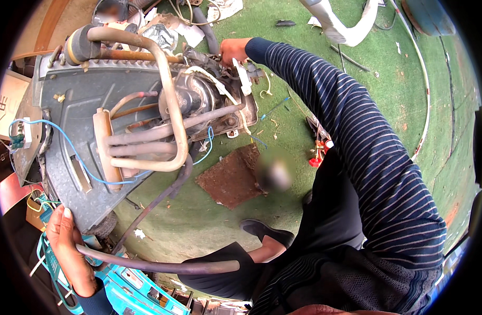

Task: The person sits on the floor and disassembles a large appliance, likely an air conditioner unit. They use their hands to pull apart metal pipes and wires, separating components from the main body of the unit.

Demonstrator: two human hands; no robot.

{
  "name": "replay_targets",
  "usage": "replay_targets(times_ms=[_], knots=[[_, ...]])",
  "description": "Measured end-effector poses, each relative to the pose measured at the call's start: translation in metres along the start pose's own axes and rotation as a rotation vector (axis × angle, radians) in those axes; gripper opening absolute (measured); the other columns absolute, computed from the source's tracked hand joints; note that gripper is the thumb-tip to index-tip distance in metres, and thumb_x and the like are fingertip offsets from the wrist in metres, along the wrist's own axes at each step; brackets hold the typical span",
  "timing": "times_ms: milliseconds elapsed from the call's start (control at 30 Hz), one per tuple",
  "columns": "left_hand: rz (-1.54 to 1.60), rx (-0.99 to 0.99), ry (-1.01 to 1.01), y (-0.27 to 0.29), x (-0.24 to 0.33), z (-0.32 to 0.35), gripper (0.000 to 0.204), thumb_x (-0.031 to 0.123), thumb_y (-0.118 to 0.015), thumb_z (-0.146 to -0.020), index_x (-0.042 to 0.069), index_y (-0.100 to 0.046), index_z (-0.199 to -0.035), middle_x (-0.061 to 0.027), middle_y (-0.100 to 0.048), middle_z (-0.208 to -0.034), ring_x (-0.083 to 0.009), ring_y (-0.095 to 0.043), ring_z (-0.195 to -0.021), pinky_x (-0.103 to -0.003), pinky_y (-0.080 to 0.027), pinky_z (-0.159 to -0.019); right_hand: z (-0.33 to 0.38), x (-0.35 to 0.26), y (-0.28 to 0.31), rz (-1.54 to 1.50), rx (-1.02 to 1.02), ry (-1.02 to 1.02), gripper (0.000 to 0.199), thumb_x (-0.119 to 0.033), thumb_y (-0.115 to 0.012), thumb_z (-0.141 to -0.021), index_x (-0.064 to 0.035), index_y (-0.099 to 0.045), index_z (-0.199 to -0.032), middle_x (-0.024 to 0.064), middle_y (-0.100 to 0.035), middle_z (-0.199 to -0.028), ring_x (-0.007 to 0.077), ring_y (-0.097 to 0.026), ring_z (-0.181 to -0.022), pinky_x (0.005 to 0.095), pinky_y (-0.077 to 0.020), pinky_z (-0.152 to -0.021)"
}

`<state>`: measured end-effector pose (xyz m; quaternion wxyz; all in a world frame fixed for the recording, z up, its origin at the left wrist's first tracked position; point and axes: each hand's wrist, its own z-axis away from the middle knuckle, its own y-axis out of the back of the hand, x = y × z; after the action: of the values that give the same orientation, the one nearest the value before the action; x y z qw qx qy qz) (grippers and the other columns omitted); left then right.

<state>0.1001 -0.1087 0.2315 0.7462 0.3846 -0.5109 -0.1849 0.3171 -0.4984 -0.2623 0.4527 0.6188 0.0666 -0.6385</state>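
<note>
A grey metal panel [76,194] with a compressor [186,100] and thick bent pipes [170,89] on it stretches across the left half of the head view. My left hand [68,241] grips the panel's near left corner, the thumb along its edge. At the far right end of the same assembly, my right hand [234,51] is closed beside the valve fittings [254,71]; what its fingers hold is hidden. A thin blue wire [62,131] loops over the panel. One loose dark pipe [162,265] runs toward my knee, passing next to my left wrist.
A rusty metal plate [228,178] lies on the green floor covering [388,105] near my feet. Red-handled tools [319,152] rest by my leg. A turquoise plastic case [131,286] is below my left hand. A white bent tube [343,26] lies at the far right.
</note>
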Motion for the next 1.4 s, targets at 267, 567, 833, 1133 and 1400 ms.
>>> replay_targets(times_ms=[267, 567, 833, 1133, 1400], knots=[[0.037, -0.002, -0.028, -0.007, 0.003, -0.005, 0.033, 0.019, -0.067, -0.1, -0.004, -0.063, -0.124, -0.0056, -0.067, -0.113, -0.0119, -0.06, -0.104, -0.027, -0.046, -0.097, -0.001, 0.032, -0.001, -0.039, 0.085, 0.042, 0.032, -0.036, -0.081, -0.083, -0.004, -0.079, -0.083, 0.0135, -0.071, -0.071, 0.0234, -0.066, -0.059, 0.0402, -0.0526, -0.056], [0.03, 0.004, 0.007, -0.003, 0.003, -0.002, 0.035, 0.018, -0.067, -0.1, -0.004, -0.06, -0.126, -0.0064, -0.065, -0.114, -0.0129, -0.06, -0.106, -0.028, -0.045, -0.1, 0.013, -0.022, 0.003, 0.198, 0.056, -0.179, 0.029, -0.035, -0.079, -0.083, -0.0069, -0.079, -0.093, 0.0121, -0.073, -0.078, 0.0231, -0.07, -0.07, 0.0394, -0.0559, -0.061], [0.099, -0.03, -0.033, -0.014, 0.004, -0.001, 0.028, 0.016, -0.066, -0.1, -0.004, -0.063, -0.121, -0.0066, -0.068, -0.109, -0.0133, -0.061, -0.105, -0.028, -0.046, -0.1, 0.006, 0.003, 0.007, 0.126, -0.068, -0.023, 0.021, -0.026, -0.076, -0.086, -0.0184, -0.082, -0.105, 0.0081, -0.075, -0.083, 0.0207, -0.069, -0.07, 0.0397, -0.0545, -0.057], [0.057, -0.108, -0.053, -0.001, 0.0, -0.018, 0.04, 0.022, -0.068, -0.1, -0.003, -0.058, -0.129, -0.0075, -0.067, -0.114, -0.0149, -0.062, -0.107, -0.027, -0.047, -0.098, -0.007, 0.063, 0.009, 0.376, -0.001, 0.325, 0.027, -0.028, -0.085, -0.077, -0.0168, -0.081, -0.102, 0.0052, -0.074, -0.084, 0.0215, -0.067, -0.067, 0.0392, -0.0513, -0.055], [0.025, -0.006, -0.019, 0.007, -0.008, -0.008, 0.039, 0.021, -0.068, -0.1, -0.002, -0.058, -0.129, -0.0059, -0.066, -0.113, -0.012, -0.061, -0.102, -0.025, -0.046, -0.093, 0.003, -0.021, 0.009, 0.294, -0.166, -0.15, 0.022, -0.018, -0.066, -0.086, -0.004, -0.074, -0.101, 0.0089, -0.07, -0.078, 0.023, -0.066, -0.063, 0.0399, -0.0525, -0.05]])
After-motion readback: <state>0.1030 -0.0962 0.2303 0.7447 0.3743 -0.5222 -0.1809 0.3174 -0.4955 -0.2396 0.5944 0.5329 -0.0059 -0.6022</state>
